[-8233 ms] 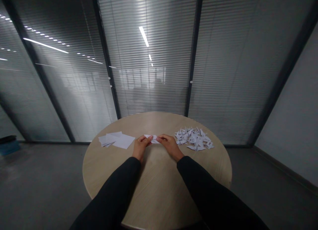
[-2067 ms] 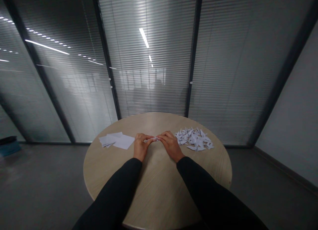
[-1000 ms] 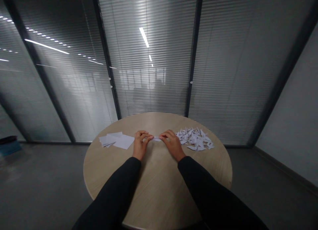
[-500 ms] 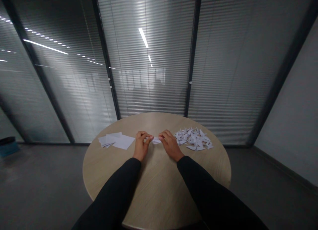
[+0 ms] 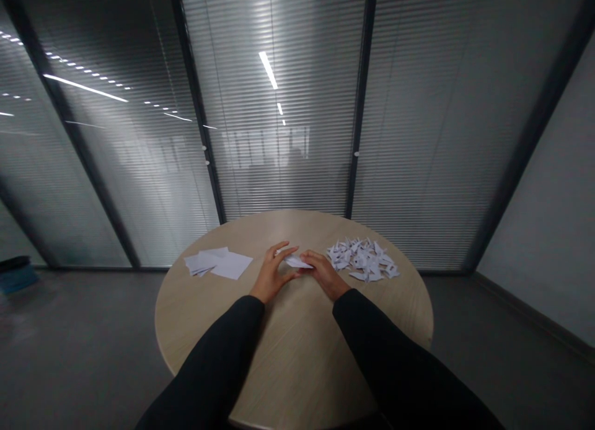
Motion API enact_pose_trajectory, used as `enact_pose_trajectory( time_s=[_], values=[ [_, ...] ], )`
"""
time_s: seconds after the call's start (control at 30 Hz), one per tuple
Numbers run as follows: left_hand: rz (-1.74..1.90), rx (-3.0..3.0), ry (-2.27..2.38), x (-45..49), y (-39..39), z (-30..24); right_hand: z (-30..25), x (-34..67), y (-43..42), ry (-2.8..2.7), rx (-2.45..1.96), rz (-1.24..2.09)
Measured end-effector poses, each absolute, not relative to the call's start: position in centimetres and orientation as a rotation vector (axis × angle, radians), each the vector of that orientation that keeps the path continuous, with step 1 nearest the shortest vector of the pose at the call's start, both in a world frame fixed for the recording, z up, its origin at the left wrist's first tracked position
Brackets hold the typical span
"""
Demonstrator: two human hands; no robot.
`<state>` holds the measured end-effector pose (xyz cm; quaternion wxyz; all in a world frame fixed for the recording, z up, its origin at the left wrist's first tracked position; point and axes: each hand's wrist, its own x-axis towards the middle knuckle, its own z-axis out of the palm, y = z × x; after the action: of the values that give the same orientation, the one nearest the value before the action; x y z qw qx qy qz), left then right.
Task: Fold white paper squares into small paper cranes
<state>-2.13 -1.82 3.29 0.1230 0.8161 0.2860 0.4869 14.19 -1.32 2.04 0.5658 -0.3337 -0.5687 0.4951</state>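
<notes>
Over the middle of the round table (image 5: 297, 355), a small piece of folded white paper (image 5: 298, 261) is between my two hands. My right hand (image 5: 323, 274) pinches its right end with thumb and fingers. My left hand (image 5: 273, 274) is curved round its left side, thumb below and fingers above, with a bit of white showing between the fingers. The paper's far left part is hidden behind those fingers. To the left lie flat white paper sheets (image 5: 232, 266), loosely overlapping. On the right is a heap of small folded white paper pieces (image 5: 365, 259).
Glass panels with blinds (image 5: 288, 170) and dark frames stand behind the table. A plain wall (image 5: 548, 232) rises at the right. A blue bin with a dark rim (image 5: 17, 278) stands on the grey floor at far left.
The folded paper has turned to a slant and shows more of its face. My left hand has gone from a pinch to a wider grasp, and my right fingers have shifted along the paper.
</notes>
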Motion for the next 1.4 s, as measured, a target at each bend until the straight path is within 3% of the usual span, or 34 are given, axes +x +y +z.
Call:
enact_pose_trajectory(
  time_s=[0.43,0.9,1.4],
  values=[
    [1.398,2.291,0.872,-2.5,-1.4,3.2,1.8,14.7,-1.7,-1.107,-0.756,1.690],
    [1.282,1.785,0.855,-2.2,-0.6,2.5,2.7,14.3,-2.0,-1.575,-0.855,0.754],
    [1.105,1.470,0.754,-2.0,-1.1,3.1,2.3,14.6,-1.7,-1.698,-0.856,0.395]
  ],
)
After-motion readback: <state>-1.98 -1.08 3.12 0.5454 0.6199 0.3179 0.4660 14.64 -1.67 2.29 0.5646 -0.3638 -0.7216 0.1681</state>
